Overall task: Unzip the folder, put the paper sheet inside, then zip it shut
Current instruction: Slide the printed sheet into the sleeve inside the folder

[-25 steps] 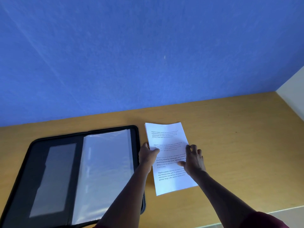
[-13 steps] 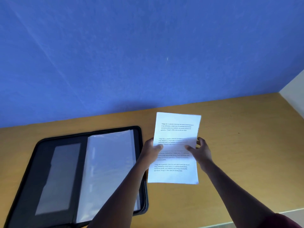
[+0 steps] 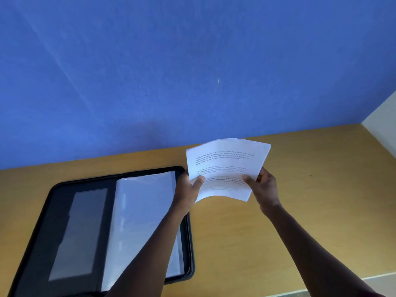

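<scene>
A blue wall (image 3: 192,71) fills the upper view above the wooden bench (image 3: 310,200). The black folder (image 3: 53,221) lies open, its lower left corner cut off. The paper sheet (image 3: 225,166), bowed and above the bench, is pinched at its edges by the left hand (image 3: 187,189) and right hand (image 3: 264,187); its print is unreadable.

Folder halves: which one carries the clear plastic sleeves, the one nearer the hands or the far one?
The half nearer the hands: the folder lies open, and its right half holds the pale glossy clear sleeves, under the left forearm. The left half shows only a dark grey pocket.
</scene>
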### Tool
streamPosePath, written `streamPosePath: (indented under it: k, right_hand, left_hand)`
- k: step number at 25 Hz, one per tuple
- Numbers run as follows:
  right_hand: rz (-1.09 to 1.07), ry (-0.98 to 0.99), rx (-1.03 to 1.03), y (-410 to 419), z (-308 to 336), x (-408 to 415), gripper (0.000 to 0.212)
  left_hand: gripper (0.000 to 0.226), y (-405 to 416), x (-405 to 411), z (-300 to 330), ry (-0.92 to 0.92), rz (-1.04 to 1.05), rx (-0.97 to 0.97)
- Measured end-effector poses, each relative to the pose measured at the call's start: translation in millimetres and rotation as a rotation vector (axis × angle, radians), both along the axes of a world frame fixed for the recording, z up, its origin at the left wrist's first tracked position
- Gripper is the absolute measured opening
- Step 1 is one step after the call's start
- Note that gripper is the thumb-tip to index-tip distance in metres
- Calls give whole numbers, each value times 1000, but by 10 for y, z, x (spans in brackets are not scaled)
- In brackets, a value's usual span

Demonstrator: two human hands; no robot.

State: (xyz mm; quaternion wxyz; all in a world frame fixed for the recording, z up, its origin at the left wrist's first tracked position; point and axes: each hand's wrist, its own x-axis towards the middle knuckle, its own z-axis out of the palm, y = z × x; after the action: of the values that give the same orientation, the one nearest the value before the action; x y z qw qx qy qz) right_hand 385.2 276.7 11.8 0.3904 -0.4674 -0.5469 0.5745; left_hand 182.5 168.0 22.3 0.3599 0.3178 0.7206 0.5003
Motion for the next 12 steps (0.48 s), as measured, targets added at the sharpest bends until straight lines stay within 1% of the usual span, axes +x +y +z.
streamPosePath:
  k: [4,8,12]
  right_hand:
    - [-4,-155,13,-40,-124,11,15]
    - [-18,-200,32,-55,-121,-7,13]
    - [22,-256,49,-96,-175,4,12]
  left_hand:
    - [22,-20,32,-34,9,7,2]
    - [22,-43,34,-30,2,33,-1]
    - [25,-37,20,-94,61,11,-85]
